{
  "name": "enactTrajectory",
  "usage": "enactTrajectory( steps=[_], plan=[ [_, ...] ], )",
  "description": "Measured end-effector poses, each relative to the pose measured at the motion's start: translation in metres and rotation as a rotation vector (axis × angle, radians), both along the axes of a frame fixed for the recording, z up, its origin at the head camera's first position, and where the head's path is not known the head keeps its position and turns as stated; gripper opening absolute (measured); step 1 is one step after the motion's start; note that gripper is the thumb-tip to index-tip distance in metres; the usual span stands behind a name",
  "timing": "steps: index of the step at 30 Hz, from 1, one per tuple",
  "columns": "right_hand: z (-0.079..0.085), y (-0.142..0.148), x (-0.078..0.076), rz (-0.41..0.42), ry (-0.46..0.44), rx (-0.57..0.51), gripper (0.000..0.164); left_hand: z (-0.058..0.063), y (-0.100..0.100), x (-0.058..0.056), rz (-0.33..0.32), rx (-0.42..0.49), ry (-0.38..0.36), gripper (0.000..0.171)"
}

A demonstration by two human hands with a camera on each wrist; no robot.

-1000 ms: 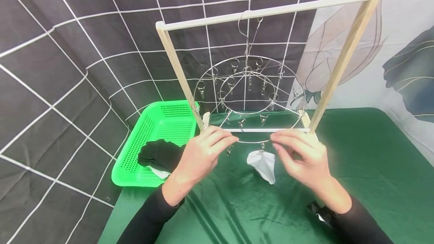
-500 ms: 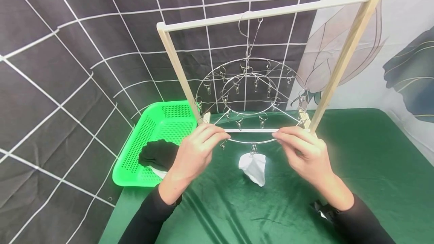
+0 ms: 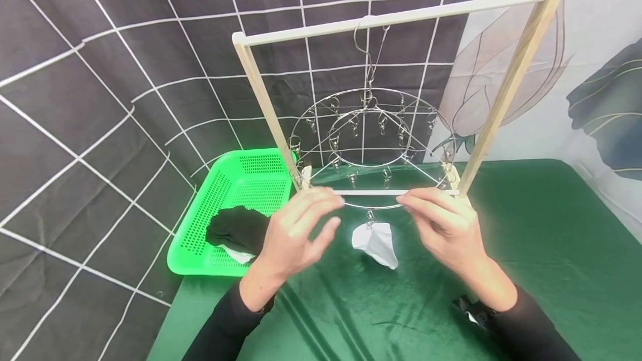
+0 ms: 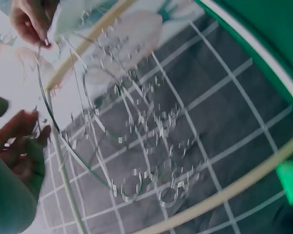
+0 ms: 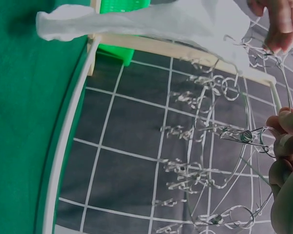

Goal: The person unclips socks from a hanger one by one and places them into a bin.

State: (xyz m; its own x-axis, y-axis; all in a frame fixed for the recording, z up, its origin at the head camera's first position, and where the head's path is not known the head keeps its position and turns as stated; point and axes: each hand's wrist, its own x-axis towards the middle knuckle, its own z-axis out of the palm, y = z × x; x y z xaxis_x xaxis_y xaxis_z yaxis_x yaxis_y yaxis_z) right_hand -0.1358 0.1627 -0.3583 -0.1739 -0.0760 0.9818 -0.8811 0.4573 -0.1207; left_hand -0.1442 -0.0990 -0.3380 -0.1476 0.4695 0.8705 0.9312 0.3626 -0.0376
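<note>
A round metal clip hanger (image 3: 371,207) hangs by its hook from a wooden rack. From a clip on its near edge hangs a white sock (image 3: 375,244), seen lengthwise in the right wrist view (image 5: 136,22). My right hand (image 3: 448,227) pinches the outer ring right of the sock, thumb and fingers together. On the left side, my left hand (image 3: 296,233) has its fingertips at the ring, with the thumb spread away from them. In the left wrist view, that hand's fingers (image 4: 22,146) are loosely bent beside the wire.
The rack's top bar (image 3: 396,18) spans above the hanger, with a post on each side. A green perforated basket (image 3: 175,261) stands at left, holding black cloth (image 3: 236,227) and some white cloth. Green cloth (image 3: 531,227) covers the table. Several clips dangle from the rings.
The hanger has turned, carrying the sock left between my hands. My left thumb has come away from the ring, while my right hand keeps its pinch.
</note>
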Motion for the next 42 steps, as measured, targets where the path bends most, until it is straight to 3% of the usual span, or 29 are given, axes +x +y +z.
enactTrajectory(
  steps=[2, 4, 5, 7, 10, 12, 15, 17, 19, 26, 29, 32, 42],
  plan=[
    [0.0, -0.002, -0.001, -0.007, -0.002, 0.002, 0.014, -0.007, 0.001, 0.003, -0.121, -0.024, -0.025, 0.009],
    [-0.001, -0.003, -0.001, -0.003, -0.006, 0.004, 0.015, -0.017, 0.0, 0.005, -0.197, -0.123, -0.14, 0.016],
    [-0.001, -0.004, 0.0, 0.0, -0.01, 0.003, 0.015, -0.024, -0.002, 0.006, -0.194, -0.194, -0.226, 0.022],
    [-0.002, -0.005, 0.0, 0.002, -0.017, 0.004, 0.015, -0.038, -0.005, 0.005, -0.113, -0.346, -0.417, 0.033],
    [-0.004, -0.006, 0.0, 0.017, -0.031, 0.009, 0.016, -0.059, -0.007, 0.002, 0.104, -0.507, -0.636, 0.041],
    [-0.005, -0.006, 0.0, 0.03, -0.034, 0.011, 0.015, -0.072, -0.006, -0.002, 0.19, -0.53, -0.729, 0.05],
    [-0.006, -0.007, 0.001, 0.052, -0.037, 0.013, 0.014, -0.087, 0.0, -0.007, 0.2, -0.462, -0.824, 0.073],
    [-0.007, -0.007, 0.002, 0.063, -0.04, 0.012, 0.014, -0.092, 0.005, -0.01, 0.167, -0.393, -0.849, 0.081],
    [-0.007, -0.007, 0.003, 0.071, -0.047, 0.013, 0.015, -0.094, 0.012, -0.011, 0.119, -0.314, -0.856, 0.078],
    [-0.008, -0.008, 0.003, 0.071, -0.05, 0.013, 0.015, -0.097, 0.025, -0.011, -0.071, 0.026, -1.005, 0.037],
    [-0.01, -0.007, 0.002, 0.064, -0.048, 0.015, 0.016, -0.099, 0.027, -0.01, -0.121, 0.134, -1.024, 0.025],
    [-0.011, -0.006, 0.001, 0.061, -0.054, 0.017, 0.016, -0.099, 0.027, -0.01, -0.133, 0.166, -1.01, 0.017],
    [-0.007, -0.005, 0.001, 0.037, -0.053, 0.021, 0.015, -0.095, 0.03, -0.008, -0.156, 0.153, -0.973, 0.011]
  ],
)
